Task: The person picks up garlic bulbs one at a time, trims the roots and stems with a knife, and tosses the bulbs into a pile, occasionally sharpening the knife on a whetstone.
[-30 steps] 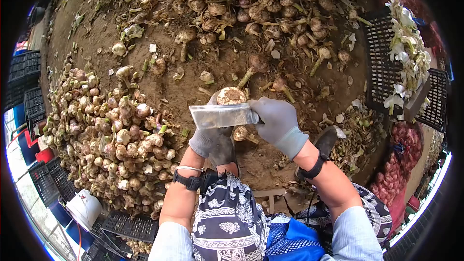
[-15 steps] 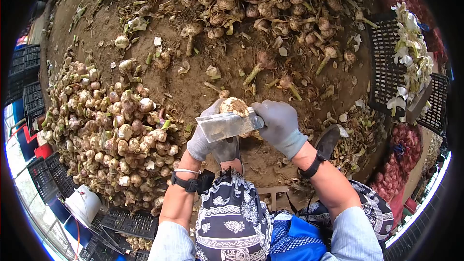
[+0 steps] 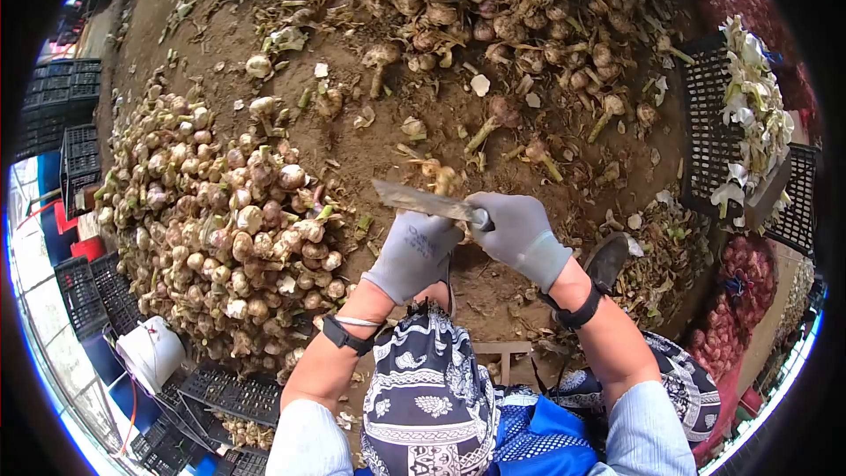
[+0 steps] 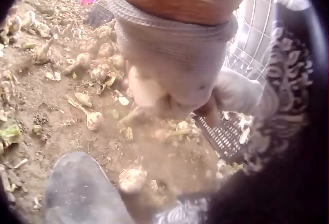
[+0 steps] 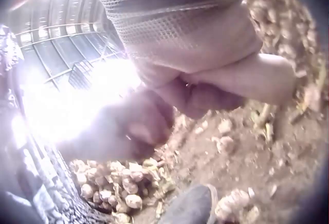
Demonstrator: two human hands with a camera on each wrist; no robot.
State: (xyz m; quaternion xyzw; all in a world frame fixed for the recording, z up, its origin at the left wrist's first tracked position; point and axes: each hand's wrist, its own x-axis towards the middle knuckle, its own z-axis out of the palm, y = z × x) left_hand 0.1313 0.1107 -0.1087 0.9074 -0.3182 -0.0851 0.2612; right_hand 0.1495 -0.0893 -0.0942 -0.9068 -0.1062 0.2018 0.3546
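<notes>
My gloved right hand point(image 3: 520, 234) grips the handle of a broad metal blade point(image 3: 423, 201), which now points left with its narrow edge toward the head camera. Just below the blade is my gloved left hand point(image 3: 412, 256), back upward, its fingers hidden from the head view. A brownish garlic bulb point(image 3: 448, 182) shows just past the blade; whether the left hand touches it is unclear. In the left wrist view the left glove point(image 4: 169, 75) hangs over the soil, fingers indistinct. The right glove point(image 5: 200, 64) looks curled in the right wrist view.
A heap of garlic bulbs point(image 3: 216, 229) lies at left, and a dirtier, stemmed heap point(image 3: 529, 18) at the far side. Black crate point(image 3: 709, 128) with pale peelings stands right, above red net bags point(image 3: 736, 300). A shoe point(image 3: 608, 260) is near my right wrist; a white bucket point(image 3: 150, 354) stands lower left.
The blade has turned from broad side up to nearly edge-on. My left hand has rolled back upward and moved toward my right hand; the pale bulb seen over the blade is out of sight.
</notes>
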